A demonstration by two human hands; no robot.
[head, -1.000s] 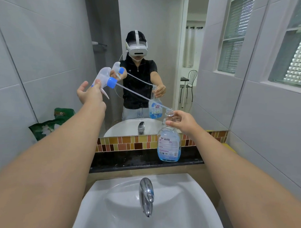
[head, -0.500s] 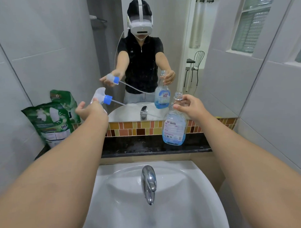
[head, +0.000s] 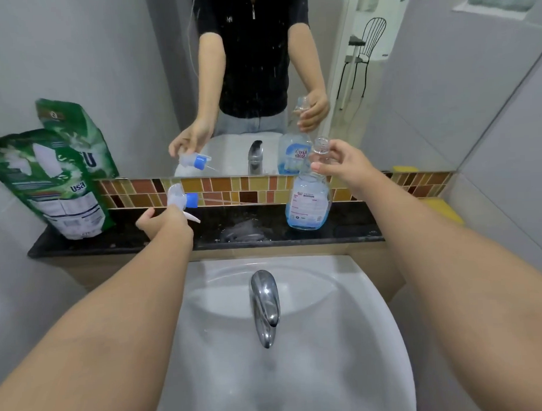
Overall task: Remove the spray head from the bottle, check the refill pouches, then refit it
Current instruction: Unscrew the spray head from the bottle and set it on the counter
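My left hand [head: 164, 221] is closed around the spray head [head: 181, 200], holding it above the black ledge [head: 203, 235] left of centre. White body, blue collar pointing right, white trigger sticking out below my fingers, thin dip tube trailing right along the tile strip [head: 232, 191]; tube is faint, I cannot tell where its end sits. Head is fully off the bottle, well apart from it.

My right hand [head: 343, 166] pinches the open neck of the spray bottle [head: 308, 204], thumb and fingers closed on the clear neck. Bottle stands upright on the ledge toward its right end, blue liquid filling about the lower part, white back label facing me.

1 green refill pouch [head: 48, 185] leans against the wall at the ledge's left end, print side toward me; green shape behind it looks like its mirror reflection or a 2nd pouch, I cannot tell which.

White sink [head: 345, 341] below the ledge, chrome tap [head: 265, 304] at its centre. Mirror [head: 398, 93] above the tiles repeats both hands, head and bottle. Yellow object [head: 439, 208] at the ledge's far right, partly hidden by my right forearm.
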